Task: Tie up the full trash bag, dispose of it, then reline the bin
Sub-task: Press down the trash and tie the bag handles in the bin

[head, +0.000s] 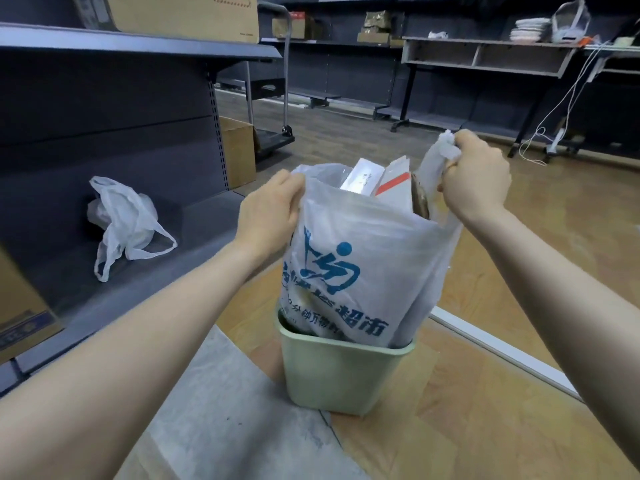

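My right hand clenches one bunched handle while my left hand pinches the opposite rim of the full trash bag, raised partway out of the green bin. Tying looks next: both handles must meet. A spare bag waits on the shelf.

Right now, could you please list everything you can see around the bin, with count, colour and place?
trash bag: one, white with blue print, full, partly lifted out of the bin
bin: one, pale green, on the floor
spare bag: one, white, on the low grey shelf at left
cardboard boxes: several, brown, on shelves and floor at left
cart: one, dark, behind
cables: white, hanging at far right
left hand: holds the bag's left edge
right hand: fingers curled round the bag's right handle
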Demonstrator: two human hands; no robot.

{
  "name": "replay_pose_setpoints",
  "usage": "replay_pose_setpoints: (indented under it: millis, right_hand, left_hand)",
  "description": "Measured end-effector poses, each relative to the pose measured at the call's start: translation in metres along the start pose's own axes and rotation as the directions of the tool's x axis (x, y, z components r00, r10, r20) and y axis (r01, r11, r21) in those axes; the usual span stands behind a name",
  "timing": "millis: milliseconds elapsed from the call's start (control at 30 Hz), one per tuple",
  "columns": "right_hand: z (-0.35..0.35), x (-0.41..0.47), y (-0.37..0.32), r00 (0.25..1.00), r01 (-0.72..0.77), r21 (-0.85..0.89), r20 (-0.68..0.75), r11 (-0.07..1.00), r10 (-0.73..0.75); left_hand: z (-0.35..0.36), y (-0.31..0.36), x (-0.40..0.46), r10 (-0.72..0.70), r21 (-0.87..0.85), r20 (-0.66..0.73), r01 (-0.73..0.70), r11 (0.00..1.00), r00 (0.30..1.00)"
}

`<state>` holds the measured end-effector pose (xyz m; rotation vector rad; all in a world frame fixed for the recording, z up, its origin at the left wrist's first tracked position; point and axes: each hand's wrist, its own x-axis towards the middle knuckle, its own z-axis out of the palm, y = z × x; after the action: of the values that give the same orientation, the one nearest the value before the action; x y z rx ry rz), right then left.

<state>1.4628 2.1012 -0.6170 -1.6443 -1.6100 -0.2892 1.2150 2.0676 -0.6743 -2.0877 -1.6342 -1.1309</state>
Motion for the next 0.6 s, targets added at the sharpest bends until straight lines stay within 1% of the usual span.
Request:
replay_pose_setpoints:
  millis: [67,133,200,267,333,400,467,533,600]
  right_hand:
    - [-0.004,0.004,-0.005,0.996,0.013,-0.056,0.087,0.998,-0.008]
    - [-0.007,0.008,-0.005,0.997,0.007,-0.071,0.082,0.997,-0.001]
    - [-0.006,0.008,-0.004,0.996,0.016,-0.067,0.092,0.998,-0.01]
    - [-0.002,0.003,-0.003,0.982,0.063,-0.107,0.186,0.992,-0.042]
    - [0.002,-0.001,-0.002,0.97,0.097,-0.147,0.236,0.984,-0.061]
    - [0.004,-0.005,-0.002,0.969,0.094,-0.153,0.239,0.984,-0.055]
    - [0.006,-0.007,0.0,0.97,0.091,-0.156,0.237,0.984,-0.052]
    - [0.008,-0.008,0.001,0.968,0.101,-0.161,0.245,0.982,-0.059]
    - [0.009,-0.009,0.003,0.969,0.088,-0.159,0.243,0.983,-0.047]
  left_hand:
    - [-0.004,0.0,0.008,0.038,0.078,0.141,-0.05,0.996,0.989]
    - [-0.012,-0.001,0.016,0.061,0.101,0.261,-0.09,0.991,0.963]
    - [-0.02,-0.002,0.023,0.077,0.131,0.419,-0.144,0.981,0.905]
    - [-0.026,-0.002,0.031,0.103,0.196,0.527,-0.238,0.951,0.844]
    - [-0.028,0.0,0.038,0.143,0.222,0.549,-0.308,0.925,0.824]
    - [-0.03,0.004,0.046,0.192,0.225,0.544,-0.363,0.904,0.817]
    - [-0.034,0.009,0.051,0.217,0.237,0.577,-0.416,0.878,0.787]
    - [-0.035,0.012,0.053,0.168,0.311,0.657,-0.467,0.828,0.735]
    - [-0.038,0.012,0.056,0.055,0.422,0.721,-0.502,0.755,0.69]
